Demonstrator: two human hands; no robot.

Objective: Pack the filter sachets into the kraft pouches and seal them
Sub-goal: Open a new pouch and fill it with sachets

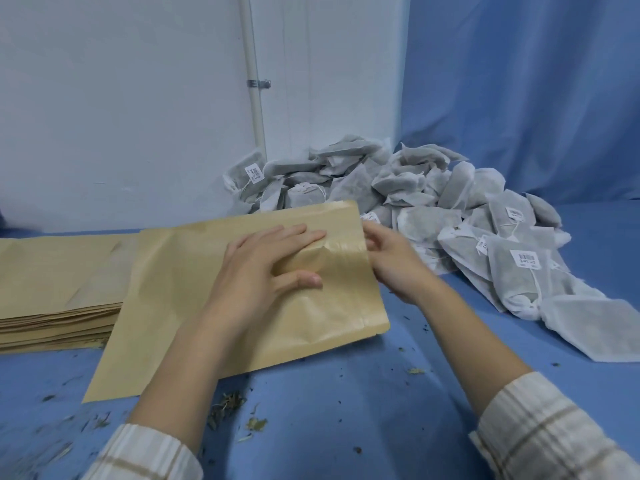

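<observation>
Blue cloth-covered table (346, 410), white wall w/ a pipe (254, 98) behind, blue curtain (519, 98) at right. Nearest the camera: dried herb crumbs (225, 407) scattered on the cloth, plus two plaid sleeves at the frame's bottom corners.

Next out, the kraft pouch (194, 292) lies flat in the centre of the table, its left edge overlapping the stack of empty pouches (52, 292). Its long axis runs from near-left to far-right; the mouth end points far-right, toward the sachets. A rounded bulge shows under the paper near that end, prob. a sachet already inside.

Left hand (263, 265) rests on top of the pouch, fingers fairly straight and spread, pressing over the bulge, not curled round anything. Right hand (391, 265) is at the mouth edge, fingers curled onto it; looks like a pinch on the pouch rim, though the fingertips are partly hidden.

Furthest: pile of filter sachets (433, 209) against the wall and curtain, some w/ barcode labels, just beyond the pouch mouth.

Step, as I judge: settling contents before sealing. Next move needs the air pressed out, mouth edges aligned flat, then fingers run along the closure.
</observation>
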